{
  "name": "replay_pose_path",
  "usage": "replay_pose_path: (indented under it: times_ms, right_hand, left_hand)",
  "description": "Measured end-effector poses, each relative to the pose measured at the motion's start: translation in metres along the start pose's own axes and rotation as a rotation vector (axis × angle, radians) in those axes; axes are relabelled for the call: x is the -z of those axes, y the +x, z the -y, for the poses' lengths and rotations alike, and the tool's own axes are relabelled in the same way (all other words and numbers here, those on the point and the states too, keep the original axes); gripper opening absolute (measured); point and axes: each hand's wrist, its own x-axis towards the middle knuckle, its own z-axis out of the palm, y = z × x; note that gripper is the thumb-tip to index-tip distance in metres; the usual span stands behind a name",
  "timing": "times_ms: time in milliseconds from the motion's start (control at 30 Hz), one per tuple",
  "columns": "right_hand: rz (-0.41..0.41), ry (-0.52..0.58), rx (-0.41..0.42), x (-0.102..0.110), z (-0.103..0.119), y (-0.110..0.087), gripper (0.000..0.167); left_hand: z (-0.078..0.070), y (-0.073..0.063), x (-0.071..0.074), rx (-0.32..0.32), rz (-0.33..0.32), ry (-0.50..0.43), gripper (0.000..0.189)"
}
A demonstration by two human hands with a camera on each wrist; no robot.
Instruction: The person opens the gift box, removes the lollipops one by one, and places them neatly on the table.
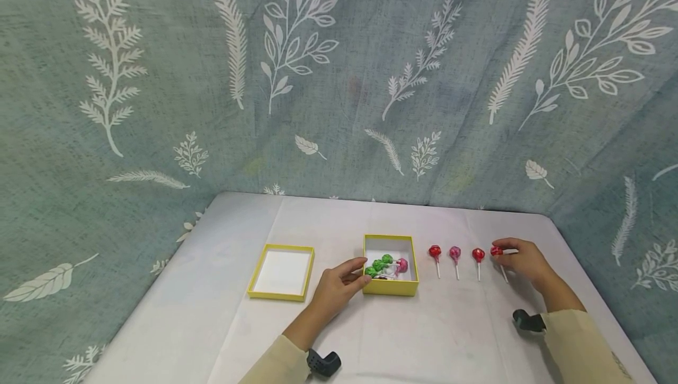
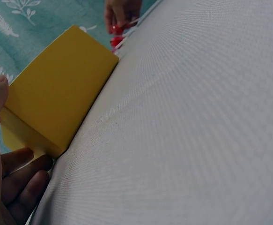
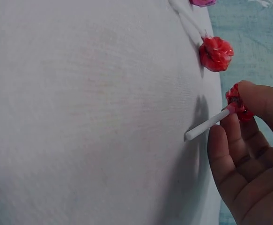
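Observation:
A yellow box (image 1: 391, 287) with a white inside stands without its lid on the table. Several green lollipops (image 1: 378, 265) and a pink lollipop (image 1: 402, 265) lie in it. My left hand (image 1: 339, 284) grips the box's left front corner; in the left wrist view the thumb is at the upper edge and the fingers are against the side. At the row's right end my right hand (image 1: 527, 261) pinches a red lollipop (image 3: 234, 101) by its wrapped head, its white stick slanting down to the table. Beside it lie a red lollipop (image 1: 478, 255), a pink one (image 1: 455, 252) and another red one (image 1: 435, 251).
The yellow-rimmed box lid (image 1: 281, 272) lies inner side up, left of the box. A white cloth covers the table (image 1: 424, 337). Behind and beside it hangs a green-blue curtain (image 1: 339, 107) with white leaf prints.

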Motion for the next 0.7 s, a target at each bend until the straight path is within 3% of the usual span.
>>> replay_pose_path:
  times_ms: [400,700]
  right_hand:
    - [-0.015,-0.059,-0.015,-0.005,-0.013,0.009,0.043]
    - [-0.005,-0.121,-0.017,-0.003,-0.009,0.007,0.043]
  left_hand:
    - [-0.001,-0.001,-0.001,0.016,0.006,-0.006,0.053]
    - [-0.001,0.0,0.0,0.004,0.007,0.01,0.054]
